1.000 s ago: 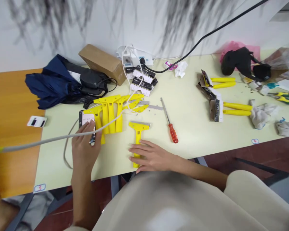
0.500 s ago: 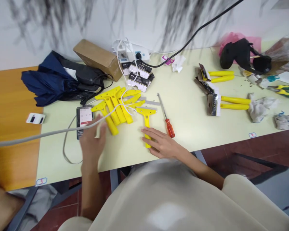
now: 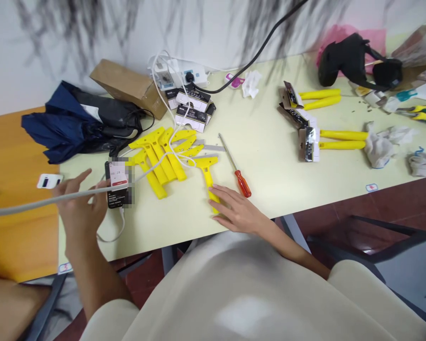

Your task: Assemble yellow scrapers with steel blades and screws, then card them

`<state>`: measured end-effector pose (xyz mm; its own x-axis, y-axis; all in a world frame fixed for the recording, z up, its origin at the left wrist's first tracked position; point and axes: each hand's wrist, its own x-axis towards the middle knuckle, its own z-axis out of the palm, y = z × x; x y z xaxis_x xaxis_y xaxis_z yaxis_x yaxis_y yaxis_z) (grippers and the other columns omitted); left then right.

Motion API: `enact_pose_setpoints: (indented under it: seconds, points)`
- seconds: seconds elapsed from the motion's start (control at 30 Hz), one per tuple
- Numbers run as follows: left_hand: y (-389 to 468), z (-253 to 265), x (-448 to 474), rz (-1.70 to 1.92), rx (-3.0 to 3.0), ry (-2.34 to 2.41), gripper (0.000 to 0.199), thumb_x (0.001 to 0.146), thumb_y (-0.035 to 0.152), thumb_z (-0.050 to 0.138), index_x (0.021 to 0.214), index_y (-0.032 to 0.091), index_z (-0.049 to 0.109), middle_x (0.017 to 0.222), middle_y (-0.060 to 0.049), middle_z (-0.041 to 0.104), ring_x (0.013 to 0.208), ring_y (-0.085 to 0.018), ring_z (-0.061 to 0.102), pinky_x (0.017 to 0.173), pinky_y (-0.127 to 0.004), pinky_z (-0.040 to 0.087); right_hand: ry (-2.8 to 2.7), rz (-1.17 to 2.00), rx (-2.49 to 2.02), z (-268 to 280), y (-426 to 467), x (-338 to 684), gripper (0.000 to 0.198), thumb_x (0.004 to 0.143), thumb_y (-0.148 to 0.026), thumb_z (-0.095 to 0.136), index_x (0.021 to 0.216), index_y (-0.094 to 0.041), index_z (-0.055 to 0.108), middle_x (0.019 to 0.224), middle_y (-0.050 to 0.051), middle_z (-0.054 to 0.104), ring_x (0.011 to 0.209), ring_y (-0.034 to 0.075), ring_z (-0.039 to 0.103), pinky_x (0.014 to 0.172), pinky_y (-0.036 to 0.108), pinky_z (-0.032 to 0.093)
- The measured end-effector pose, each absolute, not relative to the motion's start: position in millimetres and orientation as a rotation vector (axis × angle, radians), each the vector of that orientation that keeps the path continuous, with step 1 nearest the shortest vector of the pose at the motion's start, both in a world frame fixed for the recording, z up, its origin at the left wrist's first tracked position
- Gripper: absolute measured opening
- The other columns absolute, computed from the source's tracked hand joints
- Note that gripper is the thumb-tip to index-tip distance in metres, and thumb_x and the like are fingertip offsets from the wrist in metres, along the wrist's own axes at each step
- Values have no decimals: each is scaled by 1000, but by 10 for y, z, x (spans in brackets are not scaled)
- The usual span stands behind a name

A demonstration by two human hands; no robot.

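My left hand point(image 3: 81, 206) is raised at the left end of the pale table, fingers apart. Its thumb side is beside the left edge of a phone point(image 3: 117, 196); I cannot tell whether they touch. My right hand point(image 3: 236, 208) lies with outstretched fingers over the handle of a single yellow scraper point(image 3: 206, 168). To the left of that scraper, several more yellow scrapers point(image 3: 159, 158) lie in an overlapping row, with metal blades at their right end. A screwdriver point(image 3: 242, 182) with a red handle lies just beyond my right hand.
A grey cable point(image 3: 39, 204) crosses in front of my left hand. Behind the scrapers are small boxes point(image 3: 190, 118), a power strip point(image 3: 195, 76), a cardboard box point(image 3: 128, 87) and a navy umbrella point(image 3: 64, 123). Yellow-handled tools point(image 3: 342, 139) and crumpled gloves point(image 3: 379, 147) lie at right.
My left hand has moved left, from in front of the phone and scrapers to the phone's left side. My right hand stays on the scraper handle. The camera view has shifted slightly.
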<state>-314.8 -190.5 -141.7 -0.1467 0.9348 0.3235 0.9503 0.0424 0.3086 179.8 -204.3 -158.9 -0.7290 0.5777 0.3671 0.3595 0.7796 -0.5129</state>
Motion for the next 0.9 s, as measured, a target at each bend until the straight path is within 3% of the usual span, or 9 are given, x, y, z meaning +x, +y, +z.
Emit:
enact_pose_setpoints:
  seconds: [0.07,0.17,0.27,0.43,0.67,0.9]
  points:
    - [-2154,-1448,-3021,-734,-1923,-2088,40,107,51,64,85,21,76,143,-9,79,127,-32,67,119,-68,49,-2435,585,-688,-1580,-2049,1818,53,114,-34,68,161,-13,52,172,27,51,172,36,38,134,61,49]
    - [-2476,-1486,-2699,-813,-1841,-2054,25,108,41,68,103,23,84,136,-12,82,122,-33,72,109,-62,58,-2390,606,-647,-1526,-1999,1880,60,113,-36,71,165,-15,48,169,27,55,168,36,44,132,62,51]
    - [-2680,-1505,-2319,-856,-1844,-2095,19,108,34,70,116,24,84,138,-10,82,121,-32,74,108,-57,60,-2364,555,-650,-1427,-1827,1983,56,113,-31,70,164,-18,49,161,26,62,162,38,52,126,62,56]
    - [-2778,-1555,-1823,-934,-1902,-2178,23,110,26,67,128,22,81,137,-16,81,126,-31,76,115,-56,55,-2511,395,-845,-1292,-1295,2088,26,116,-26,60,139,-17,68,148,24,68,138,39,66,110,59,61]
    - [-2705,-1611,-1574,-926,-2068,-2138,27,106,22,69,133,24,77,136,-16,81,126,-31,75,116,-56,54,-2731,333,-907,-1352,-657,1973,26,116,-24,55,131,-15,74,133,20,68,115,34,61,101,50,56]
    - [-2806,-1682,-1828,-840,-1824,-2158,36,102,21,73,138,21,78,136,-19,81,132,-37,73,117,-62,55,-2794,246,-1003,-1308,-373,2054,24,114,-22,53,127,-12,71,129,21,69,102,32,61,89,45,50]
